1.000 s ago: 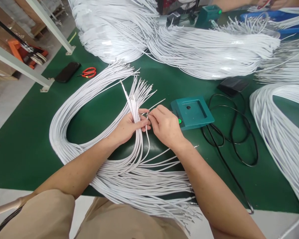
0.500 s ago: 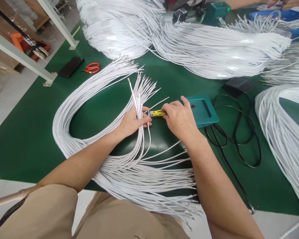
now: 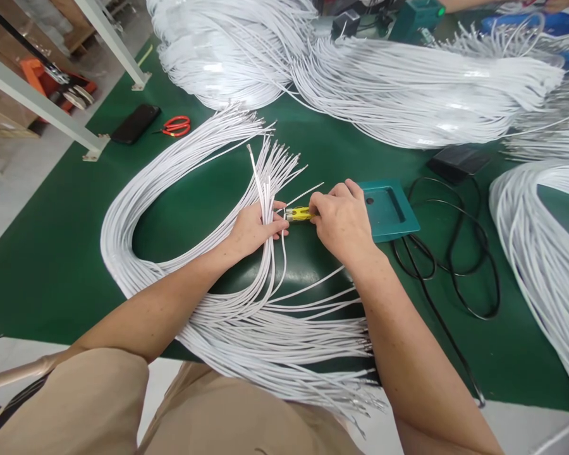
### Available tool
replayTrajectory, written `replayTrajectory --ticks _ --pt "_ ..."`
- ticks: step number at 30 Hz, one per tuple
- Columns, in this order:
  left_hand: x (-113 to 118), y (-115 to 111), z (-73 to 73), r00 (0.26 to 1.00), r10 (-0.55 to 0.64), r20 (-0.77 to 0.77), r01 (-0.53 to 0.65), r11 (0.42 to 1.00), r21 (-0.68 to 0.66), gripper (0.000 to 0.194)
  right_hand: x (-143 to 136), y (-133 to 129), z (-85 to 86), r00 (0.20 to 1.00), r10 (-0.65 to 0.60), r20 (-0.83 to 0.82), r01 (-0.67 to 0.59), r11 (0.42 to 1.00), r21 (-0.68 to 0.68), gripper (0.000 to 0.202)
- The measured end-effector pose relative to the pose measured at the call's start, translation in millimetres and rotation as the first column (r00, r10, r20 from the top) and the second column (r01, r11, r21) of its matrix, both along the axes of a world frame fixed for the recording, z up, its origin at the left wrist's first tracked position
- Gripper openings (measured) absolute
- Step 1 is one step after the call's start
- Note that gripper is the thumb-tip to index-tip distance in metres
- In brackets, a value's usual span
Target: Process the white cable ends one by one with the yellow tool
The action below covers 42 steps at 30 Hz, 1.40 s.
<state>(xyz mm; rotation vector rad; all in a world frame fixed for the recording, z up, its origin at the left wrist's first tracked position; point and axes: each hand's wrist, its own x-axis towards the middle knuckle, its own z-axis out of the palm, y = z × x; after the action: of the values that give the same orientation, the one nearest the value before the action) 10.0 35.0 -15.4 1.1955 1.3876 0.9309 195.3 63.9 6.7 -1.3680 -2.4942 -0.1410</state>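
My left hand [image 3: 256, 230] closes around a small bunch of white cables [image 3: 267, 205], with the cut ends pointing up and away. One cable [image 3: 285, 246] hangs apart from the bunch at my fingertips. My right hand [image 3: 341, 218] grips a yellow hand tool [image 3: 299, 213] whose metal tip meets that single cable beside my left fingers. The tool's exact kind is hard to make out, as its rear lies inside my hand. Behind my right hand sits a teal tray-like box [image 3: 405, 218]. A long curved bundle of white cables [image 3: 123, 215] spreads beneath my left forearm.
Large heaps of white cables [image 3: 427, 88] lie across the back, with another coil [image 3: 526, 240] at right. A black cord [image 3: 455, 272] loops near a black box [image 3: 458, 163]. Red-handled scissors [image 3: 176, 126] and a black phone [image 3: 136, 124] rest at left by a metal post [image 3: 52, 98].
Both hands keep nearly the same place. My right hand has turned slightly on the yellow tool, and more of its yellow side shows. The view has shifted a little.
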Motion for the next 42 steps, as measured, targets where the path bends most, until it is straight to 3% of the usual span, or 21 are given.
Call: replayTrajectory --ticks 9,14,18,21,24,26,28,31,35,36,37,39,41,42 --pt "1 0 -3.0 0.999 -0.009 -0.045 0.009 1.000 -0.016 0.046 3 -4 3.8 1.000 -0.009 -0.003 0.009 0.999 -0.040 0.013" --pt "0 1 -0.6 0.999 -0.026 -0.043 0.024 0.999 -0.045 0.044 15 -7 3.0 0.956 -0.294 -0.011 0.293 0.951 0.102 0.036" --pt "-5 1 1.5 0.999 -0.038 -0.024 0.036 0.998 -0.059 0.045 22 -4 -3.0 0.945 -0.326 0.001 0.324 0.940 0.106 0.042" --pt "-10 0 3.5 0.999 -0.039 0.011 0.040 0.998 -0.039 0.051 19 -6 3.5 0.971 -0.210 -0.111 0.219 0.973 0.079 0.037" --pt "-13 0 6.0 0.995 -0.060 0.079 0.062 0.998 -0.023 0.047 6 -18 16.7 0.961 0.113 -0.253 -0.133 0.989 -0.064 0.025" --pt "-15 1 7.7 0.992 -0.069 0.109 0.072 0.997 -0.027 0.038 -7 -29 23.1 0.904 0.335 -0.267 -0.400 0.882 -0.248 0.020" --pt "-16 1 8.9 0.991 -0.083 0.106 0.086 0.996 -0.027 0.033 -18 -41 25.8 0.891 0.402 -0.211 -0.454 0.794 -0.403 0.018" --pt "-20 1 10.3 0.989 -0.116 0.094 0.118 0.993 -0.025 0.033 -25 -52 26.3 0.935 0.333 -0.122 -0.341 0.750 -0.567 0.015" --pt "-24 1 12.8 0.975 -0.168 0.145 0.178 0.982 -0.059 0.042 -15 -49 28.7 0.922 0.300 -0.247 -0.374 0.517 -0.769 0.022" --pt "-24 0 13.5 0.972 -0.183 0.148 0.193 0.979 -0.060 0.045 -13 -46 29.2 0.917 0.271 -0.292 -0.392 0.487 -0.780 0.025" --pt "-24 0 14.2 0.971 -0.193 0.138 0.202 0.978 -0.052 0.048 -11 -42 29.3 0.917 0.212 -0.337 -0.399 0.498 -0.770 0.027" --pt "-21 -2 15.1 0.977 -0.196 0.085 0.198 0.980 -0.017 0.055 -9 -33 27.8 0.899 0.004 -0.439 -0.352 0.604 -0.715 0.028" --pt "-17 -5 15.2 0.982 -0.189 0.018 0.188 0.982 0.026 0.061 -11 -26 24.1 0.796 -0.234 -0.558 -0.268 0.691 -0.671 0.022" --pt "-14 -7 14.8 0.982 -0.187 -0.002 0.186 0.982 0.043 0.064 -13 -23 21.8 0.735 -0.317 -0.599 -0.239 0.706 -0.667 0.019"
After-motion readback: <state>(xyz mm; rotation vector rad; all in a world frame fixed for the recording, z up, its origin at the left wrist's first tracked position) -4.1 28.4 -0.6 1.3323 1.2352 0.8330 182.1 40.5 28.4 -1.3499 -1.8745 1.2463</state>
